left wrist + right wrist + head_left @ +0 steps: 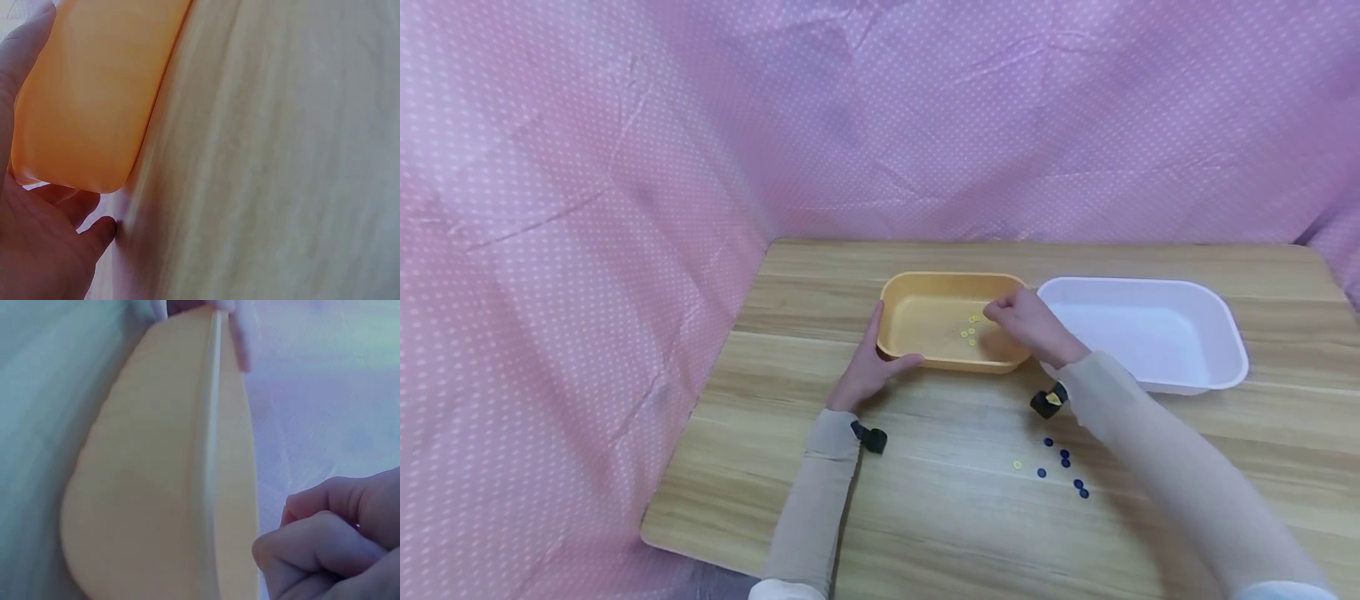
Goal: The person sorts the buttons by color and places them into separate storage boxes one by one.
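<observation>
An orange-yellow plastic tray (pixel 917 361) sits on the table, with several small yellow rings or buttons (pixel 972 332) on its floor. My left hand (pixel 867 371) holds the tray's left end, fingers along the side and thumb at the front wall. In the left wrist view, that hand (pixel 50 237) lies around the tray's end wall (pixel 94 112). My right hand (pixel 1028 321) hangs over the tray's right end. Its fingers are curled in the right wrist view (pixel 331 537); no object shows between them, though their inner side is hidden.
A white tray (pixel 1150 333) stands to the right of the orange-yellow one. Several dark blue discs (pixel 1064 454) and one yellow ring (pixel 1017 465) lie on the wooden table (pixel 940 517) in front. Pink dotted cloth (pixel 925 125) hangs behind and at the left.
</observation>
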Motion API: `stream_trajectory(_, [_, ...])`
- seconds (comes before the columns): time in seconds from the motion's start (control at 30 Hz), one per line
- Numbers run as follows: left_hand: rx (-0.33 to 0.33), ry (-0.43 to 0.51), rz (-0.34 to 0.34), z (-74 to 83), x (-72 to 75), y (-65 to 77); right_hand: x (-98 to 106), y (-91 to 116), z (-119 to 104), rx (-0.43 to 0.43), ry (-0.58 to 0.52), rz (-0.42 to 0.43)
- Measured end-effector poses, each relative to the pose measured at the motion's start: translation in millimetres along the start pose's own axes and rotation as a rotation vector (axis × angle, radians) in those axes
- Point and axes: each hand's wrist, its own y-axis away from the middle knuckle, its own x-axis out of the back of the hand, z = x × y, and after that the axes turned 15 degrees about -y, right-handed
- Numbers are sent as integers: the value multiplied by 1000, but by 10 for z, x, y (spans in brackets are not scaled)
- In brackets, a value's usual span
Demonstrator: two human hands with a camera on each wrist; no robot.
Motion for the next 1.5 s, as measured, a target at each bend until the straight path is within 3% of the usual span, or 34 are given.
stream_trajectory(0.27, [-1, 6, -8, 5, 39, -10, 48, 340, -90, -100, 46, 12])
stream_trajectory(0.5, [-7, 7, -22, 25, 59, -23, 79, 633, -76, -173, -11, -33])
stream_trajectory(0.73, [-18, 21, -30, 24, 70, -42, 10, 895, 119, -115, -5, -67])
stream_trajectory(0.97, [-5, 13, -32, 17, 72, -41, -84, 1067, 341, -146, 26, -104])
stream_trajectory(1.23, [-14, 26, -29, -7, 58, -52, -157, 1203, 541, -182, 92, -234])
stream_trajectory(1.5, [-7, 11, -30, -1, 50, -38, -240, 1223, 676, -128, 200, -223])
